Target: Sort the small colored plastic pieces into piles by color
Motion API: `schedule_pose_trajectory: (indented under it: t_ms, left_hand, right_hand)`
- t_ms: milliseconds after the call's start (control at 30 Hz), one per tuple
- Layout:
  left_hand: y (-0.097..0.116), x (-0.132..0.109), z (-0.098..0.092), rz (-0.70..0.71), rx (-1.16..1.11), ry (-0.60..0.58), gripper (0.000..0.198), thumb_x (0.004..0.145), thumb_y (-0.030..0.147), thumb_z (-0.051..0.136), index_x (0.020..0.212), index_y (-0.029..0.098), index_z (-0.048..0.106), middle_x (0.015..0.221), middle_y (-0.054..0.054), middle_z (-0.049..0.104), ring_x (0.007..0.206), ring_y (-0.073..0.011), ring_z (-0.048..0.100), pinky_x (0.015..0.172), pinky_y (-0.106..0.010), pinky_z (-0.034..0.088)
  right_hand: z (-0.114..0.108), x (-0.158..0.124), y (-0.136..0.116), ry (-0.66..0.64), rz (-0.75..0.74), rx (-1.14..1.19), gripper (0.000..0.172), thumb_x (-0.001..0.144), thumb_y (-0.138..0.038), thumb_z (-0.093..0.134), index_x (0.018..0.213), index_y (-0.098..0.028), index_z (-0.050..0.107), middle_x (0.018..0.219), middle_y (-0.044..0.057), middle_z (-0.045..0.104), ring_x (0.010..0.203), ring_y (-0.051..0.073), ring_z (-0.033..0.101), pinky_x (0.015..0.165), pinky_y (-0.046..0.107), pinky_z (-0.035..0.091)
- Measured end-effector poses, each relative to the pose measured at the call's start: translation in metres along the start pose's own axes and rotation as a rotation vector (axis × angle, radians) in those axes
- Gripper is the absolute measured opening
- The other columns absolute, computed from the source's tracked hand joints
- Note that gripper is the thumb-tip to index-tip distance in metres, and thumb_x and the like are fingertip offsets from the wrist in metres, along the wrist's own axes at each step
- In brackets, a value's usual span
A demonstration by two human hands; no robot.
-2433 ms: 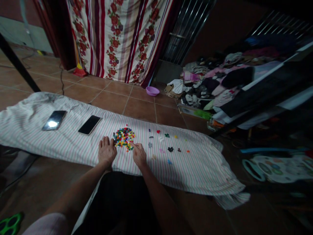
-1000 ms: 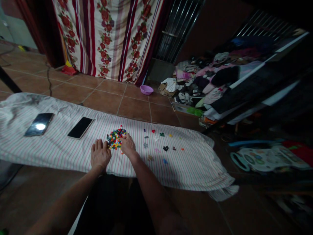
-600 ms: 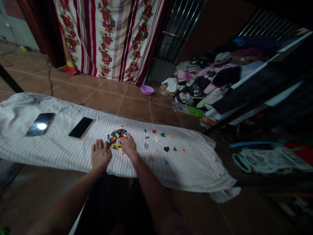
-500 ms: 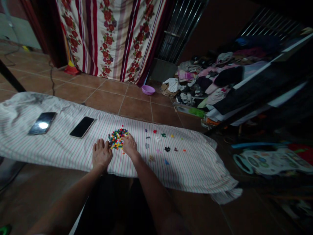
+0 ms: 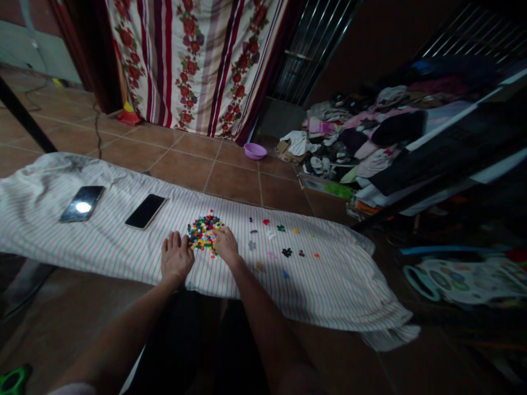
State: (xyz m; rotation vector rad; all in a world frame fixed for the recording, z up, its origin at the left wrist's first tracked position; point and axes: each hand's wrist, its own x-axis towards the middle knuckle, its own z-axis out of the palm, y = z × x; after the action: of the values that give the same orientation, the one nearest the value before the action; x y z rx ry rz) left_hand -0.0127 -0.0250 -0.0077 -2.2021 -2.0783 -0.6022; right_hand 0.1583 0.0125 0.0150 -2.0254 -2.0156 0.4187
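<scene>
Head: left hand (image 5: 177, 258) lay spread left of pile (image 5: 202, 231); right hand (image 5: 228, 246), pinch unclear, likely needed light touch at right edge.

The pile of small pieces (image 5: 202, 233) is multicoloured, loose and roughly round, spread low on the striped cloth (image 5: 329, 291). Separate single-colour groups lie to its right, including red pieces (image 5: 265, 222), green pieces (image 5: 280, 228), black pieces (image 5: 287, 252) and blue pieces (image 5: 285, 274).
</scene>
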Motion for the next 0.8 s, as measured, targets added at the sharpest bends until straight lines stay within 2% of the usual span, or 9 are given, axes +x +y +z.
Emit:
schedule_pose_trajectory:
  t_ms: [400, 800]
  left_hand:
    - [0.0001, -0.0001, 0.0003, -0.008, -0.008, 0.010, 0.042, 0.086, 0.026, 0.043, 0.122, 0.014, 0.062, 0.140, -0.020, 0.055, 0.138, -0.0341, 0.044, 0.113, -0.051, 0.034]
    - [-0.0001, 0.0002, -0.0001, 0.003, 0.027, -0.003, 0.043, 0.087, 0.026, 0.041, 0.122, 0.012, 0.062, 0.139, -0.021, 0.055, 0.136, -0.0361, 0.044, 0.112, -0.051, 0.034]
  right_hand:
    - [0.0020, 0.0012, -0.0018, 0.003, -0.009, 0.000, 0.041, 0.093, -0.016, 0.048, 0.124, -0.031, 0.068, 0.117, 0.006, 0.060, 0.107, 0.017, 0.057, 0.097, 0.027, 0.044]
    - [-0.0011, -0.0006, -0.0038, 0.004, 0.016, 0.040, 0.033, 0.097, -0.026, 0.048, 0.119, -0.031, 0.071, 0.114, 0.005, 0.060, 0.108, 0.016, 0.056, 0.095, 0.025, 0.044]
